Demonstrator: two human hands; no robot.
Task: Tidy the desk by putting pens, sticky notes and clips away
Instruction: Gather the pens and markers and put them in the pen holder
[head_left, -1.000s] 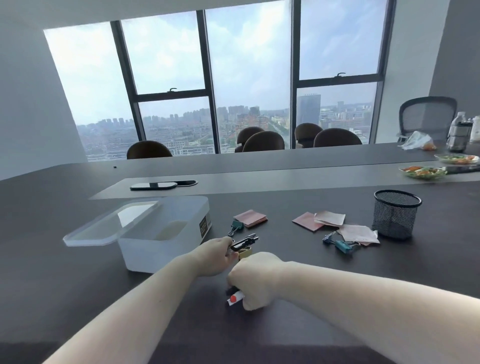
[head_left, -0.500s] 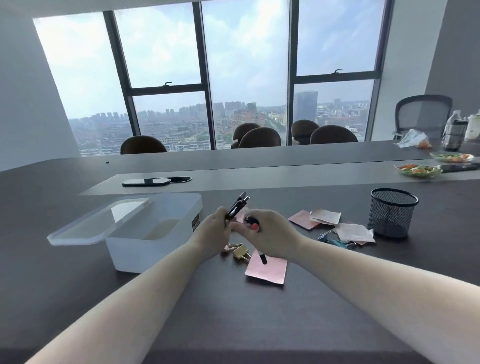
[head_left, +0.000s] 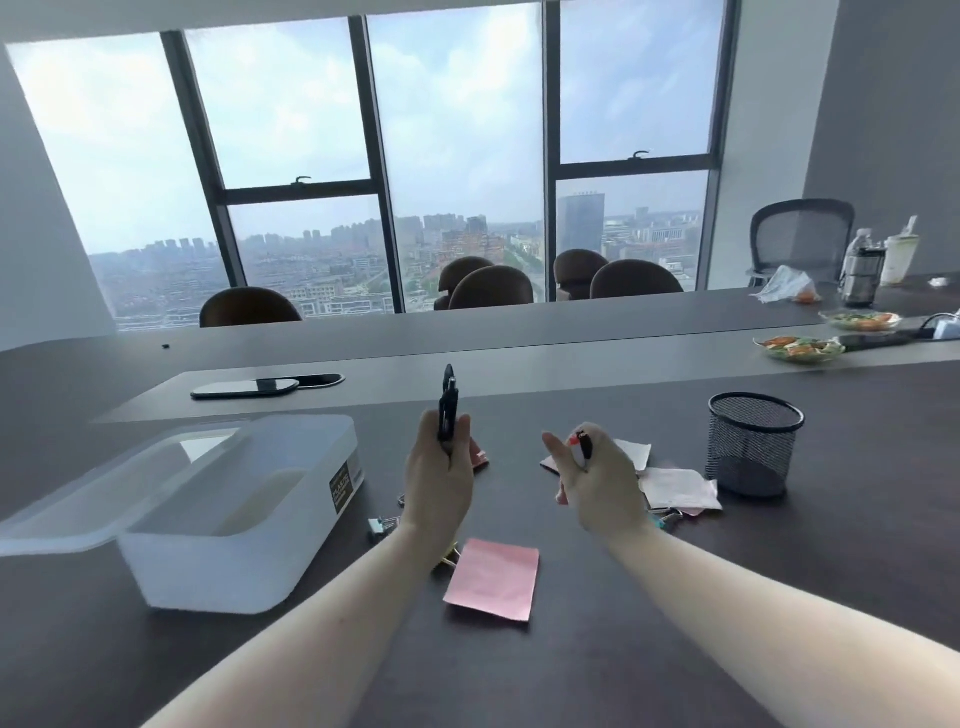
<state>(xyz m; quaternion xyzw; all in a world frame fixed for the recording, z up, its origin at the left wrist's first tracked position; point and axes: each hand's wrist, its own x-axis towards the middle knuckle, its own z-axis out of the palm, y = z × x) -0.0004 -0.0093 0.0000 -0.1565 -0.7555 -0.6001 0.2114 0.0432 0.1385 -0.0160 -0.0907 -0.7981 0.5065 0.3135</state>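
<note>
Tall windows with dark frames look out over a hazy city, and brown chair backs (head_left: 491, 287) line the far side of a long dark desk (head_left: 597, 649). Above that desk the left hand (head_left: 441, 480) is closed around a bundle of black pens (head_left: 448, 402), their long axis nearly upright and their tops pointing up toward the windows. The right hand (head_left: 597, 480), apart from the left, has its grip closed on a short black marker with a red end (head_left: 582, 442); its red end points up and to the left, and the thumb sticks out free. Between the forearms a pink sticky note (head_left: 493, 578) lies flat on the desk, with a gold binder clip (head_left: 451, 557) just beside its left edge. More pink and white notes (head_left: 675, 486) lie behind the right hand. A black mesh pen cup (head_left: 753, 444) stands upright to the right of them. To the left sits an open translucent white box (head_left: 244, 519), its lid (head_left: 57, 525) resting at its left side. Plates of food (head_left: 800, 347) and bottles (head_left: 862, 275) sit at the far right.
</note>
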